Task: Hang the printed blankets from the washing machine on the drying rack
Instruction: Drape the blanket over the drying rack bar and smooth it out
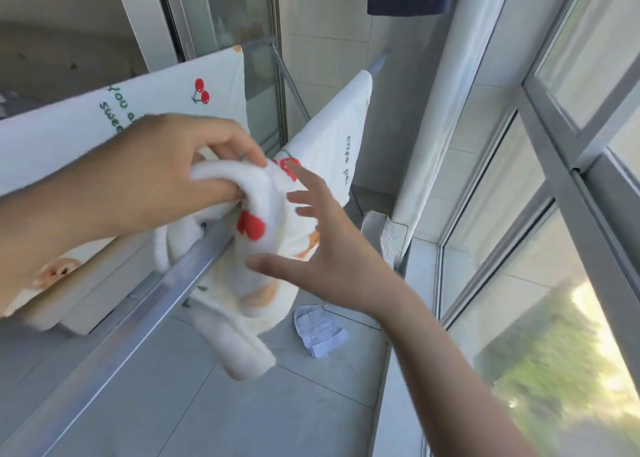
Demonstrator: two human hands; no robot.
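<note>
Over the rail point(138, 321), the left hand point(166, 166) bunches a motion-blurred blanket point(263, 249).

The left hand point(166, 166) gripped a bunched cherry-print blanket point(263, 235) over the drying rack rail point(138, 321); the right hand point(332, 245) hovered beside it, fingers spread.

Tiled floor point(180, 404), white tiled wall point(322, 24), sunlit window point(571, 214).

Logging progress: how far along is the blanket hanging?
Done: two printed blankets, one on the far rail, one on the angled rail. In hand: left hand grips a bunched blanket over the near rail; right hand open beside it. Left: spreading it.
</note>
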